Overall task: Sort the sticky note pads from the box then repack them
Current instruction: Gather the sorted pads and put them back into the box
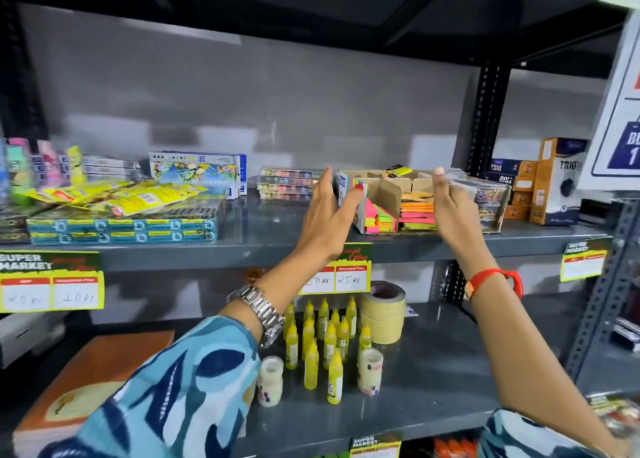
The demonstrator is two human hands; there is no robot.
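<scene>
Sticky note pads (417, 211), judged light but loose, sat in a flimsy box (391, 194) best held at both ends; the left hand (327, 215) pinched its left end, while the right hand (450, 204) showed no discernible hold.

Left hand (329, 215), right hand (453, 211) at box (391, 194)

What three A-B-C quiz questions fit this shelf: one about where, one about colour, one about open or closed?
1. Where are the masking tape rolls? A) top shelf B) beside the yellow glue bottles C) on the floor
2. What colour is the wristband? A) red B) blue C) green
3. The cardboard box is: A) taped shut B) open on top C) upside down
Answers: B, they stand by the bottles on the lower shelf; A, it is red; B, sticky note pads show inside.
</scene>
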